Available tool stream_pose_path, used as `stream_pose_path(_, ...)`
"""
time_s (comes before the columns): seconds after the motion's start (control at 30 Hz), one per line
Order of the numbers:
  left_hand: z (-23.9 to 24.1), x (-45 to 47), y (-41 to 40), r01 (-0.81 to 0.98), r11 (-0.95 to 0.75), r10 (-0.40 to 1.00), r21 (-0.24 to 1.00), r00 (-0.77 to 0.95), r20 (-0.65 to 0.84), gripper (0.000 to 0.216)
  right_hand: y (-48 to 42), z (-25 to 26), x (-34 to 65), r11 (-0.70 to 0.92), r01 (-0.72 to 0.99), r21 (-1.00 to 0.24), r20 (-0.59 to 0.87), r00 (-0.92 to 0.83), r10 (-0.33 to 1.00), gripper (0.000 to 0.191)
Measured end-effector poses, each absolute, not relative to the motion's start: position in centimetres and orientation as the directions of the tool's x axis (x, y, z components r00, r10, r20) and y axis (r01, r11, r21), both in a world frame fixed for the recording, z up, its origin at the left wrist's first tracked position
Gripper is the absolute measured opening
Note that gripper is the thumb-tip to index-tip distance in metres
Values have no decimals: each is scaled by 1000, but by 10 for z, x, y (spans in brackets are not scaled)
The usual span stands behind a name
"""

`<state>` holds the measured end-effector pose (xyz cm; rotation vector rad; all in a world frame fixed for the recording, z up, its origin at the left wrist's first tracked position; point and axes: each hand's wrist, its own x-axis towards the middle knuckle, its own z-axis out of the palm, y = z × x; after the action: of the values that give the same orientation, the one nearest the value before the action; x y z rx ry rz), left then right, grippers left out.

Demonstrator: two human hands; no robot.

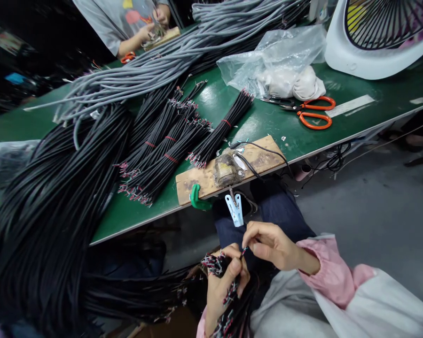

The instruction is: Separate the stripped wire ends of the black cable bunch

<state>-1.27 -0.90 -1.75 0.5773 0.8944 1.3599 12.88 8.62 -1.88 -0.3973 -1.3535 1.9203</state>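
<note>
My left hand is closed around a bunch of black cables with stripped coloured wire ends, held over my lap below the table edge. My right hand pinches the tip of one cable end sticking up from that bunch, fingers pressed together. Just above them a wooden block lies on the green table's front edge, carrying a taped metal tool, a blue clip and a green clamp.
Tied bundles of black cables lie on the table, a big hank of black cables hangs at the left, grey cables run behind. Orange scissors, a plastic bag and a white fan sit right. Another person works at the far side.
</note>
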Motion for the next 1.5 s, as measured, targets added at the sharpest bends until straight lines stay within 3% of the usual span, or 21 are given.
stream_pose_path(0.33,-23,-13,-8,-639,145,989,756,60,-138,17,84,-20,126,58,-341,-938,265,-601,754,12)
stream_pose_path(0.57,-23,-7,-10,-668,217,963,712,25,-270,14,86,-15,125,125,-360,-925,333,-605,724,13)
stream_pose_path(0.73,-19,-4,-6,-629,321,924,708,42,-381,31,88,-14,128,185,-362,-914,378,-593,711,11)
stream_pose_path(0.83,-6,0,0,-550,397,848,735,-86,-522,35,87,-11,130,195,-373,-907,398,-608,688,10)
stream_pose_path(0.9,4,1,6,-436,423,825,794,-177,-537,36,87,-5,133,227,-375,-899,425,-623,657,9)
stream_pose_path(1.0,16,-3,12,-137,414,859,900,-268,-435,32,89,4,141,321,-344,-882,470,-613,635,11)
stream_pose_path(1.13,16,-10,10,196,392,915,899,-187,-358,26,96,8,149,356,-199,-913,406,-534,742,11)
stream_pose_path(1.27,2,-6,4,195,409,893,892,-286,-347,21,99,1,143,341,-139,-930,350,-623,699,11)
stream_pose_path(1.4,-1,2,8,131,359,926,924,-175,-334,15,97,-6,134,272,-165,-948,316,-585,747,12)
stream_pose_path(1.5,6,1,9,76,307,937,949,-200,-287,12,97,-11,133,185,-172,-968,251,-579,776,18)
